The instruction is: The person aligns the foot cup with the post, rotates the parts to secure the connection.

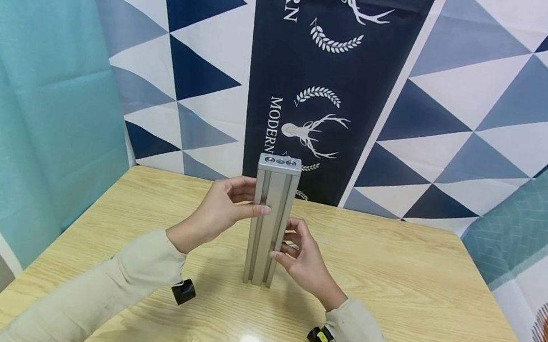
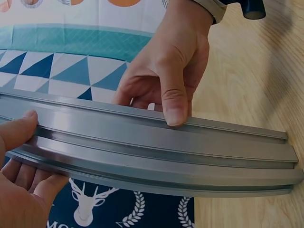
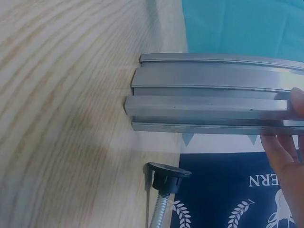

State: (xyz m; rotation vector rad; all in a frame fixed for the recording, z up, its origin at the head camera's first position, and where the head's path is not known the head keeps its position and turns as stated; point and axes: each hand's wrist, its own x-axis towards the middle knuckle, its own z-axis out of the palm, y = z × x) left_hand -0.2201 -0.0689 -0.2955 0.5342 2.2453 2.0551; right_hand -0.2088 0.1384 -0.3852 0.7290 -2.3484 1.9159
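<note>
A silver aluminium profile [image 1: 271, 216] with slotted sides stands upright on the wooden table, its end with round holes facing up. My left hand [image 1: 223, 205] grips its upper left side, thumb on the near face and fingers curled behind the edge. Lower down, my right hand [image 1: 305, 256] holds the right edge between thumb and fingers. The left wrist view shows both hands on the profile [image 2: 142, 142], the left hand [image 2: 23, 175] partly cut off. In the right wrist view a black levelling foot [image 3: 167, 178] with a threaded rod is close to the profile's base.
The wooden table [image 1: 391, 297] ends at a patterned cloth [image 1: 204, 73] hanging behind it. A teal curtain [image 1: 35, 82] hangs at the left. Small black devices sit under both wrists, the left one [image 1: 183, 291] and the right one [image 1: 320, 339].
</note>
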